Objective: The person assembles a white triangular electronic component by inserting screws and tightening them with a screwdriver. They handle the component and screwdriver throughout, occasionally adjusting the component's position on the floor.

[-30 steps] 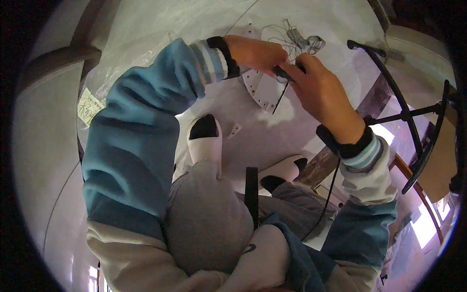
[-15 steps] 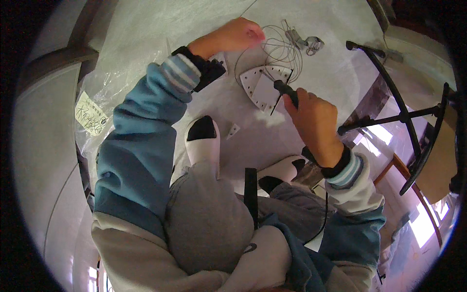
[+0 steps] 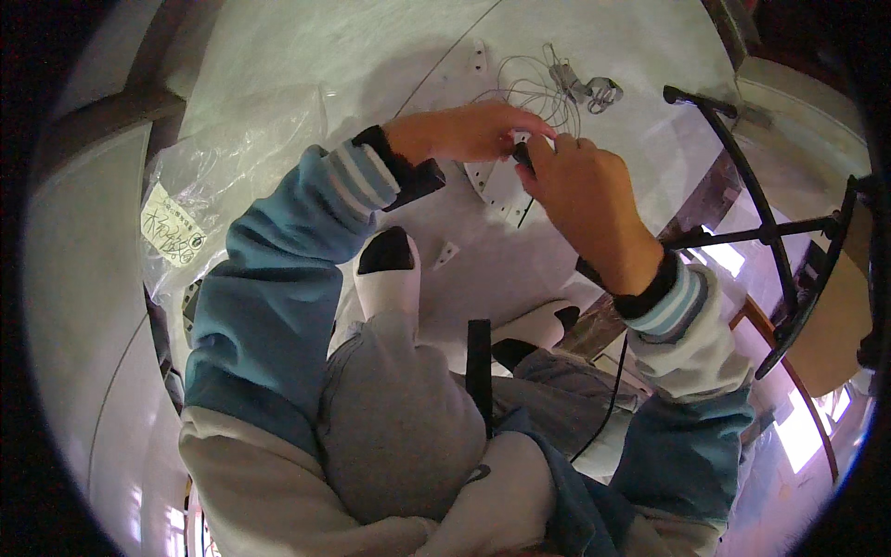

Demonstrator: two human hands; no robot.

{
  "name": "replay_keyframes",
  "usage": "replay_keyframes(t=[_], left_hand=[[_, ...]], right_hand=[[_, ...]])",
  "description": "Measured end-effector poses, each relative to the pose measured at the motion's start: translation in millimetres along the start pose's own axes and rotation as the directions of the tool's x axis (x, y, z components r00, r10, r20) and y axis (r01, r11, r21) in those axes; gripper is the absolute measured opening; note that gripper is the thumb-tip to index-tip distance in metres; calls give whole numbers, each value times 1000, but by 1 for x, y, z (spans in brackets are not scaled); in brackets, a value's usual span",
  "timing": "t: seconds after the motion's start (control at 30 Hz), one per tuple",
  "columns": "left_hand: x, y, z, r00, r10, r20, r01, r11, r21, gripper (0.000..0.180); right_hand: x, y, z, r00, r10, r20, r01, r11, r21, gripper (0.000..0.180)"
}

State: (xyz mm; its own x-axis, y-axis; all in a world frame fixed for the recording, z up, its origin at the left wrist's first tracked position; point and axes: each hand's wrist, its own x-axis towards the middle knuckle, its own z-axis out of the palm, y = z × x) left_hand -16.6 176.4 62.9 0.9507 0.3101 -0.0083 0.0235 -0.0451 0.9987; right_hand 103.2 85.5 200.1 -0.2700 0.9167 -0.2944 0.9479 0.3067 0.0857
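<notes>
My right hand (image 3: 587,186) is closed round the dark handle of a screwdriver (image 3: 524,156), its shaft now hidden. Just left of it, my left hand (image 3: 473,130) reaches across with thumb and fingers drawn together at the tool's front end; whatever they pinch is hidden. Beneath both hands lies a white plate (image 3: 501,200) with holes along its edges, largely covered by them. Beyond the hands, a loose coil of thin grey cable (image 3: 531,85) with a plug end (image 3: 601,90) rests on the floor.
A small white strip with holes (image 3: 478,58) lies beyond my left hand, and a small white piece (image 3: 446,254) near my foot. Clear plastic wrapping (image 3: 232,153) with a paper label (image 3: 173,227) spreads at left. A black metal chair base (image 3: 766,223) stands at right.
My left hand has come down and to the right to meet the screwdriver, uncovering the small strip. My right hand has shifted slightly up and left, and the plate is now mostly covered.
</notes>
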Motion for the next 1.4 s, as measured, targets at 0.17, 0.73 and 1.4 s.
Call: replay_keyframes(t=[0.17,0.73,1.4], left_hand=[[2,-6,0,944,152,292,-205,965,161,31],[-30,-35,87,894,102,-436,27,960,279,44],[-30,-29,100,838,293,-461,-106,915,390,34]], right_hand=[[-7,-2,1,995,-99,16,98,995,31,25],[-30,-25,8,938,345,26,-341,913,222,44],[-29,-8,0,937,299,180,-348,829,437,51]])
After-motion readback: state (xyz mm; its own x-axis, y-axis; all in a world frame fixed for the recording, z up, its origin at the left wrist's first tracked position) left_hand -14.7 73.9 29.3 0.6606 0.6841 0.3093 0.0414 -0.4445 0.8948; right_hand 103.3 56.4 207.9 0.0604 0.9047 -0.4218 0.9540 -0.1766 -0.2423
